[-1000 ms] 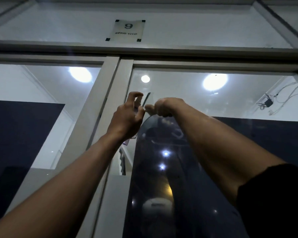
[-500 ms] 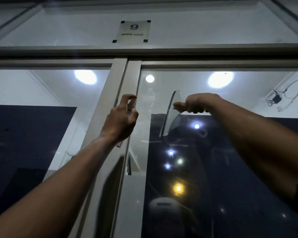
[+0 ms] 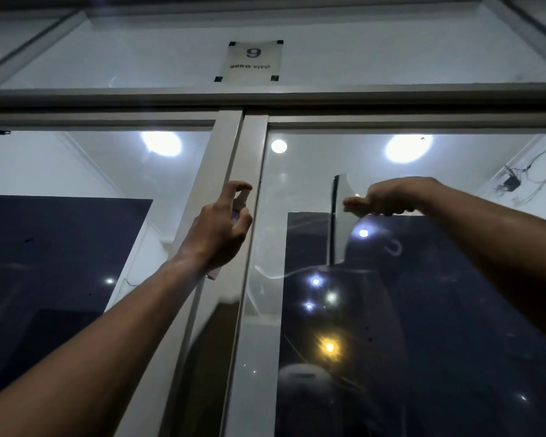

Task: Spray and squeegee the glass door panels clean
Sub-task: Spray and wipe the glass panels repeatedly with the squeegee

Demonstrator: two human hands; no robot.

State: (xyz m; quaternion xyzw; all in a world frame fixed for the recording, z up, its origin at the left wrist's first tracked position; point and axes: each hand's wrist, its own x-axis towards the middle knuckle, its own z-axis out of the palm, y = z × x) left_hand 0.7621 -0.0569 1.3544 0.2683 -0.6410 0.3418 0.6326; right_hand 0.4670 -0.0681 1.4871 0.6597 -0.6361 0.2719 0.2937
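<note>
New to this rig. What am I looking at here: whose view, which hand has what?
No robot here: a person works with two bare hands, and the single picture comes from a wide-angle camera on their head, looking up at a pair of white-framed glass door panels.

The left hand is raised in front of the white centre frame where the two panels meet. It grips a small pale spray bottle, mostly hidden in the fist, with the index finger curled over its top.

The right hand holds a thin, clear flat squeegee blade up at the right panel.

Above the doors, a white paper sign with the number 9 is taped on the glass and reads mirrored. The bright spots are ceiling lamps and reflections.
</note>
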